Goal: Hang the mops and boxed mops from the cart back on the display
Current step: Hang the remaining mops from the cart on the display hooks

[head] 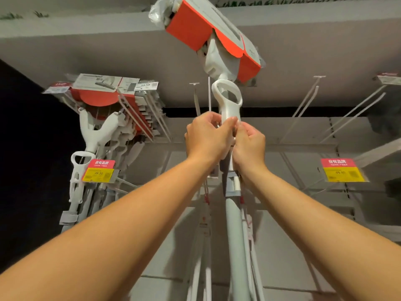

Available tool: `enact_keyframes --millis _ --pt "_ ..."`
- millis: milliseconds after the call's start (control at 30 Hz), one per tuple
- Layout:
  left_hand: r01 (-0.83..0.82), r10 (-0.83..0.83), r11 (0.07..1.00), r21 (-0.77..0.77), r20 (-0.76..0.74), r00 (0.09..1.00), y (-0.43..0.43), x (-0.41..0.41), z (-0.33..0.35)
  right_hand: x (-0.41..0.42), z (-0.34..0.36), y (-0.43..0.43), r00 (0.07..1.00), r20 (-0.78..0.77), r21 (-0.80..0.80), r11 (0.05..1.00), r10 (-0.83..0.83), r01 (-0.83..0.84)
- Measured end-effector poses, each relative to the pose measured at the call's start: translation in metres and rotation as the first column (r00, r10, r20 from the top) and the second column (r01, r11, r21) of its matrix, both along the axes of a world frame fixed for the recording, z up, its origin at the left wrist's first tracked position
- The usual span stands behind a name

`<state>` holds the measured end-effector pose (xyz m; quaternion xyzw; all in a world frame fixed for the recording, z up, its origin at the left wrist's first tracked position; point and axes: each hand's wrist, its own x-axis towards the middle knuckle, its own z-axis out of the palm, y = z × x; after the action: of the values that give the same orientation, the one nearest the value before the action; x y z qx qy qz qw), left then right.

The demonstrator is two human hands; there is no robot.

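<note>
I look steeply upward at a white mop (pixel 228 98) raised overhead in the centre. Its head wears an orange and grey cardboard sleeve (pixel 195 25) near the top of the view. My left hand (pixel 207 135) and my right hand (pixel 249 146) both grip the white neck just below the loop-shaped handle piece. The grey pole (pixel 235 235) runs down from my hands toward me. Thin white display hooks (pixel 196 101) stick out just behind the mop's neck. Whether the mop touches a hook I cannot tell.
Several identical mops (pixel 102 127) hang in a row on hooks at the left, with a red and yellow price tag (pixel 98 171). Bare hooks (pixel 308 98) and another price tag (pixel 342 170) are at the right. A grey shelf soffit (pixel 86 46) runs overhead.
</note>
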<state>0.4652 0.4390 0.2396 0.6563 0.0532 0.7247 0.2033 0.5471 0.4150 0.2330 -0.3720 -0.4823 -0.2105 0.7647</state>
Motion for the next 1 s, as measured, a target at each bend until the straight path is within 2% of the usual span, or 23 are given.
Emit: enact_keyframes --millis 200,367,533,1000 --pt "-0.092 0.089 0.995 0.031 0.072 0.993 0.026 0.024 0.016 0.030 0.023 0.031 0.993 0.097 -0.022 0.998 0.065 -0.063" --pt "-0.178 0.174 0.982 0.062 0.072 0.982 0.051 0.033 0.027 0.042 0.036 0.061 0.987 0.122 -0.015 0.995 0.100 -0.099" --pt "-0.180 0.177 0.980 0.083 0.041 0.983 0.078 0.038 0.046 0.047 0.053 0.086 0.984 0.114 -0.013 0.990 0.139 -0.138" --pt "-0.119 0.125 0.991 0.059 -0.103 0.987 0.124 0.071 0.096 0.069 0.080 0.115 0.974 -0.089 -0.041 0.977 0.207 -0.211"
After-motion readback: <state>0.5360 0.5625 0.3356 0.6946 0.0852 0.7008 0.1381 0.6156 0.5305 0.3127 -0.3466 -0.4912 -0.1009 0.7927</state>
